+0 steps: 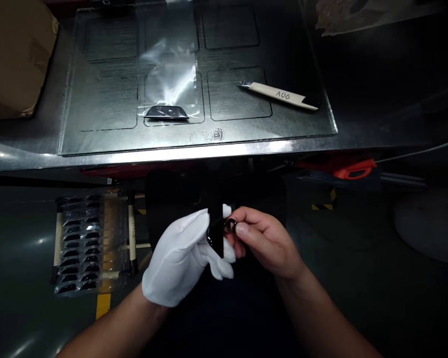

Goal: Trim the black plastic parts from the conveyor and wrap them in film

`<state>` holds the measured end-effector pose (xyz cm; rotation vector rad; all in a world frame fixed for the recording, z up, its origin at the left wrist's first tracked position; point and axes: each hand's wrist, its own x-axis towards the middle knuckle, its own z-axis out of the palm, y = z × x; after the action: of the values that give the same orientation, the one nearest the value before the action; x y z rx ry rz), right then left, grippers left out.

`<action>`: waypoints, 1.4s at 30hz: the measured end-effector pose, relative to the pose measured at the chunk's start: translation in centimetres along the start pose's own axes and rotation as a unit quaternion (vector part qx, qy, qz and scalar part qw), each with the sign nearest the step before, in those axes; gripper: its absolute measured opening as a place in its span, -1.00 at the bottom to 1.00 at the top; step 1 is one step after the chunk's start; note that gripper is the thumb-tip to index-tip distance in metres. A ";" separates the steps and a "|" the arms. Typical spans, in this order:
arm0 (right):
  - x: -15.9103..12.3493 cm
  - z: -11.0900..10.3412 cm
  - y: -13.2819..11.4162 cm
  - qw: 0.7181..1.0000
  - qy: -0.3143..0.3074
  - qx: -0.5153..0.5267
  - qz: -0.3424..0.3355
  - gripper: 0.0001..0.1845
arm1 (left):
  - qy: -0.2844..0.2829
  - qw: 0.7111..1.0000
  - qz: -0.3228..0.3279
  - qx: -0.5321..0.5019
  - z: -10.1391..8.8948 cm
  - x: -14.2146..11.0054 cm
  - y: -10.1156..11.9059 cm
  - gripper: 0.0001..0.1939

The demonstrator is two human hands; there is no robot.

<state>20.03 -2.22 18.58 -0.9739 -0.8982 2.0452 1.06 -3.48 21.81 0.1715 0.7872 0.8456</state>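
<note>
My left hand (181,256), in a white glove, is closed around a glossy black plastic part (217,242) in front of my body. Much of that part blends into the dark background. Just to its right, my bare right hand (270,241) pinches a small curved black piece (230,224) between thumb and forefinger. Whether this piece is joined to the larger part, I cannot tell. On the bench above lies another black part (167,113) at the lower end of a clear plastic bag (172,69). A pale-handled tool marked A06 (279,93) rests to the right, its metal tip pointing left.
A glass sheet (108,136) covers the metal bench (19,154). At the far left stands a cardboard box (19,54). Below left, a rack (132,233) carries a clear tray with several black parts (92,251). An orange-handled tool (356,169) hangs under the bench edge.
</note>
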 end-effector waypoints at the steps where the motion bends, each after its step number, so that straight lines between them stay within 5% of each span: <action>1: 0.0 0.0 0.1 1.000 -0.001 0.001 -0.001 -0.77 | 0.003 1.000 -0.001 -0.004 0.1 0.0 0.0 -0.68; 6: -0.3 0.2 -0.1 1.000 0.011 -0.008 -0.008 -0.77 | -0.013 0.999 -0.001 0.033 -0.3 0.3 0.0 -0.62; 9: -0.5 0.2 -0.8 0.989 0.059 -0.117 -0.062 -0.84 | 0.009 0.999 -0.014 0.052 -1.7 0.8 -0.3 -0.48; 11: -0.4 -0.1 -1.6 0.947 0.066 -0.276 -0.149 -0.89 | 0.026 0.998 -0.025 0.045 -2.8 1.0 -0.5 -0.39; 16: 0.4 -1.3 -3.4 0.764 -0.065 -0.563 -0.309 -0.71 | -0.059 0.998 0.015 0.018 -3.9 0.6 -1.2 -0.36; 19: 0.7 -1.6 -4.1 0.724 -0.104 -0.606 -0.313 -0.71 | -0.088 0.995 0.034 0.017 -3.5 0.3 -1.5 -0.50; 21: 0.5 -1.4 -4.4 0.749 -0.115 -0.575 -0.309 -0.67 | -0.101 0.993 0.052 0.013 -3.3 0.3 -1.8 -0.56; 23: 0.2 -0.9 -4.3 0.817 -0.099 -0.501 -0.267 -0.65 | -0.116 0.990 0.075 0.001 -3.1 0.3 -2.0 -0.57; 26: 0.0 0.1 -3.8 0.935 -0.037 -0.331 -0.122 -0.77 | -0.119 0.989 0.091 -0.003 -3.0 0.4 -2.2 -0.56; 29: 0.3 0.8 -2.8 0.983 -0.013 -0.182 0.002 -0.74 | -0.113 0.989 0.098 0.014 -3.1 0.3 -2.2 -0.54; 34: 0.8 0.8 -2.0 0.992 -0.038 -0.093 0.073 -0.66 | -0.079 0.993 0.076 0.049 -3.3 0.0 -2.3 -0.45; 38: 0.4 1.1 -2.2 0.975 0.002 -0.221 0.017 -0.72 | -0.020 0.991 0.064 0.112 -3.5 -0.3 -2.1 -0.50; 40: 0.2 1.4 -2.2 0.925 0.038 -0.365 -0.100 -0.79 | 0.035 0.979 0.084 0.181 -3.5 -0.3 -1.8 -0.53; 42: 0.2 1.8 -1.9 0.842 0.061 -0.484 -0.232 -0.87 | 0.090 0.961 0.109 0.239 -3.4 -0.3 -1.5 -0.52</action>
<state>18.97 -1.62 20.89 -1.1875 -1.9467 1.0357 -0.45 -5.26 18.89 0.6265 1.1533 0.8730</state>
